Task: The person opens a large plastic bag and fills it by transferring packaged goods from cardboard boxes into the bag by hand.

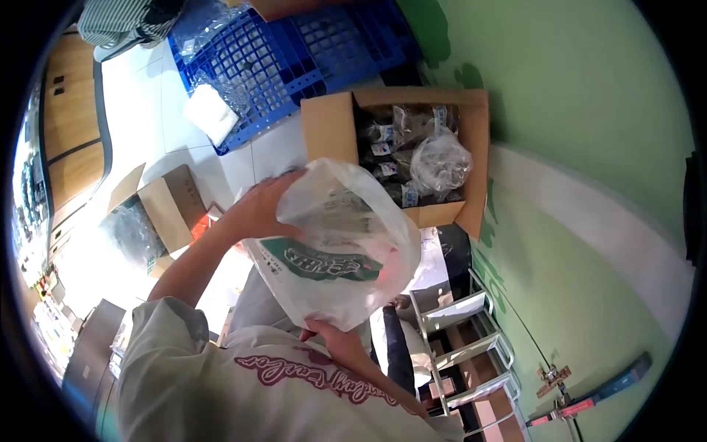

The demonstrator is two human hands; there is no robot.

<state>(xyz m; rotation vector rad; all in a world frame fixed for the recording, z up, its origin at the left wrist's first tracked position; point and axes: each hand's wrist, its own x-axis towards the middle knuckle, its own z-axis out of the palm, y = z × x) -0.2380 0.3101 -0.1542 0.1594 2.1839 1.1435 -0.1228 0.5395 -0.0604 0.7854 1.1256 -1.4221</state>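
Observation:
A translucent white plastic bag (324,287) with a green printed band is held up in front of my body, its mouth gaping wide. My left hand (261,206) grips the bag's left rim, with the thumb over the edge and the fingers partly hidden behind the plastic. At the near edge, my right hand (335,340) pinches the bag; some of its fingers are covered by it. Just beyond the bag stands an open cardboard box (328,132) holding several dark, plastic-wrapped packets (383,151) and a crumpled clear plastic bag (442,163).
A blue plastic pallet (254,70) lies on the tiled floor, with a white packet (211,114) on its edge. Another open carton (171,210) sits at left. On the right are a metal step ladder (464,346) and a green wall (582,147).

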